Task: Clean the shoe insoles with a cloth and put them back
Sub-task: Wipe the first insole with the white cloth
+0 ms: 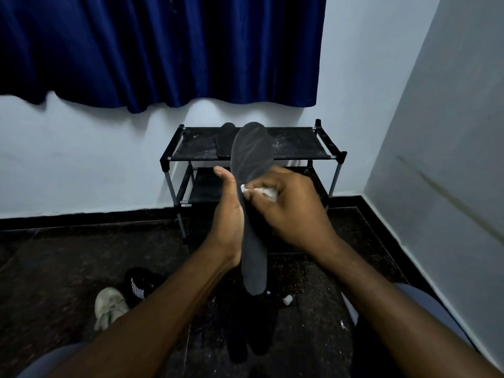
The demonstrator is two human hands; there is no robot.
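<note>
My left hand (227, 214) grips a long dark grey insole (252, 151) by its middle and holds it upright in front of me. My right hand (289, 208) pinches a small white cloth (261, 190) and presses it against the insole's face beside my left thumb. A second dark insole (225, 140) lies flat on the top shelf of the black shoe rack (300, 144), partly hidden behind the held one. On the floor under my hands lie dark shoes (251, 328), hard to make out.
A pale sneaker (109, 306) and a black shoe with white stripes (140, 283) lie on the dark speckled floor at the lower left. A small white object (287, 299) sits on the floor. Blue curtain (163, 50) hangs above; walls close in at the right.
</note>
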